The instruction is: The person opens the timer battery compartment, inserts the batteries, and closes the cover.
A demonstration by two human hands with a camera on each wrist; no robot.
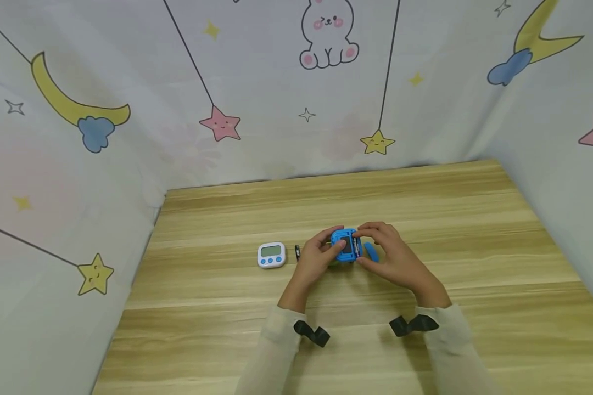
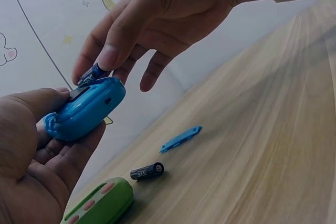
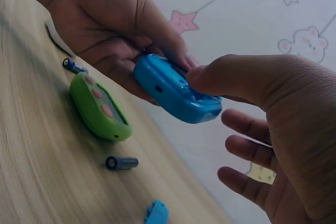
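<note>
Behind wood-grain table, starry cloth

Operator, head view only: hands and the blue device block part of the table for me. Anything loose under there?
Observer: Yes, the left wrist view shows a loose battery lying on the table between the green device and the small blue piece.

Operator: Ok. From above I can't judge height. Is the battery at the slot flush in the blue device?

Observer: No, side-on at least part of it stands above the case edge, by the thumb of the right hand.
</note>
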